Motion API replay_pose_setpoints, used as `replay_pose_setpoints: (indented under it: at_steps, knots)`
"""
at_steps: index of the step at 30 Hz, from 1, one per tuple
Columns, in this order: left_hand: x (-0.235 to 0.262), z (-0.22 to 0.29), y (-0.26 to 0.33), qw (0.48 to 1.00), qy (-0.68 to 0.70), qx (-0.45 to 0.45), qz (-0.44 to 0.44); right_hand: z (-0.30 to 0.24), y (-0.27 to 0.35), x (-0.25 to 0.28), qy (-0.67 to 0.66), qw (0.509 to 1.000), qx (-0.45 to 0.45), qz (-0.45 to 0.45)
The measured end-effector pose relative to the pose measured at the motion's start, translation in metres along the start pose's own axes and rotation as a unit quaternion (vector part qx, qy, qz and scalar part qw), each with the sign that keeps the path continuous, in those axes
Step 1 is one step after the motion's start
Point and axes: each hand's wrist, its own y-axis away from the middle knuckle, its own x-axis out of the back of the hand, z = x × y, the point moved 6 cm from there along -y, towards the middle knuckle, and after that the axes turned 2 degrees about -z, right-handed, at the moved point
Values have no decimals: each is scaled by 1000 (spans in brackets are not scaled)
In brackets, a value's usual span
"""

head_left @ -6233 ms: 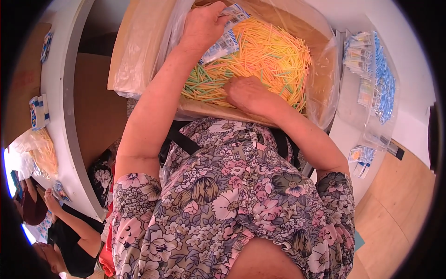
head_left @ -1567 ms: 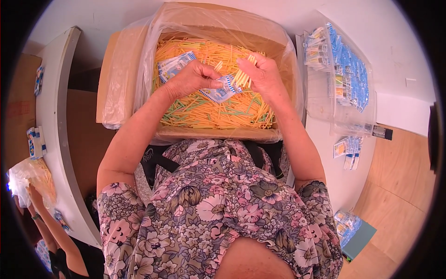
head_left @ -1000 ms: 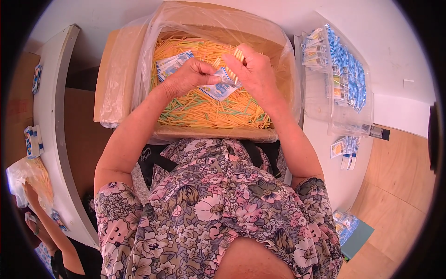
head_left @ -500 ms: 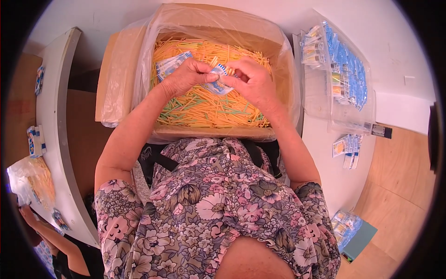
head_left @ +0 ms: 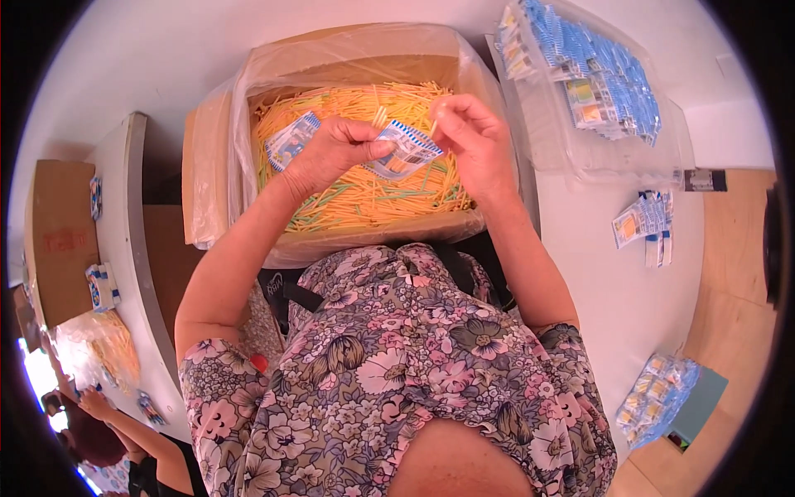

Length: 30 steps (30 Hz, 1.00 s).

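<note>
A cardboard box point(head_left: 224, 166) lined with clear plastic holds a heap of thin yellow, orange and green sticks point(head_left: 356, 190). Above the heap my left hand point(head_left: 331, 149) pinches a small blue-and-white sachet point(head_left: 406, 149) by its left edge. A few more such sachets point(head_left: 290, 142) stick out behind that hand. My right hand point(head_left: 472, 137) hovers just right of the sachet's mouth, its fingertips pinching a few sticks that point toward the opening.
A clear plastic tray point(head_left: 596, 91) full of filled blue sachets stands to the right of the box, with a few loose sachets point(head_left: 646, 224) and a bag of them point(head_left: 658, 398) on the white table. Another person's arm point(head_left: 116, 414) works at a second table on the left.
Both hands have lifted a little over the heap. The right hand has moved from the sachet's edge to its mouth with sticks pinched in its fingertips. The left hand keeps hold of the sachet.
</note>
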Motion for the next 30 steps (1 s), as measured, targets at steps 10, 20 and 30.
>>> replay_pose_setpoints:
  at_steps: [10,20,30]
  knots:
    - [-22,-10,0,998,41,-46,30,-39,26,-3,192,958,211,27]
    - [-23,-10,6,998,13,-57,23,-37,32,-8,226,959,172,19]
    - [-27,-11,1,990,124,-52,46,-25,24,-9,245,952,180,-31]
